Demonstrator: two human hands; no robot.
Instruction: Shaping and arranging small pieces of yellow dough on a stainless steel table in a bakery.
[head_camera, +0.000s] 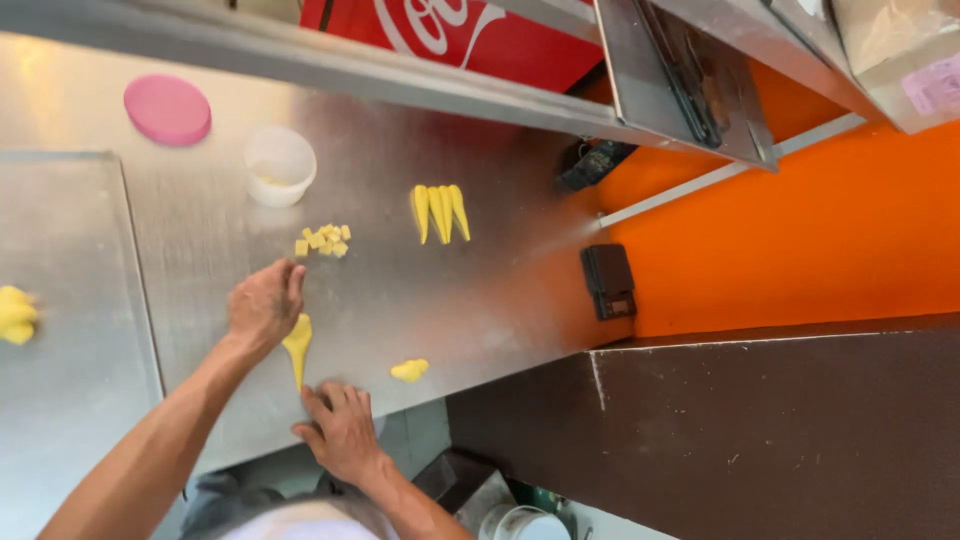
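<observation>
Your left hand (265, 305) lay palm down on the steel counter (420, 290), fingers pressed together and curled over the broad end of a yellow dough strip (298, 348). Whether the fingertips were pinching the strip or only pressing it could not be told from this view. Your right hand (342, 430) rested at the near edge of the counter, fingers slightly spread and flat, their tips touching or just beside the strip's tapered point. The strip itself lay between the two hands, near the counter's front edge.

In my judgement, the shaping in hand would be done well by keeping the palm pressure even along the strip, steadying the thin end lightly so it does not tear, and matching the taper of the finished pieces.

Counted outward from the hands:
- One strip under work.
- One small yellow lump (409, 370), just to the right of it.
- One cluster of small yellow cubes (324, 240), too small to count exactly.
- A row of finished tapered pieces (440, 211), about four, lying touching side by side.
- One white cup (280, 165).
- One pink round lid (167, 109).
- One steel tray (70, 380) carrying a yellow mass (15, 314) at the frame's edge.
- One dark scale (609, 281) by the orange wall (800, 230).
</observation>
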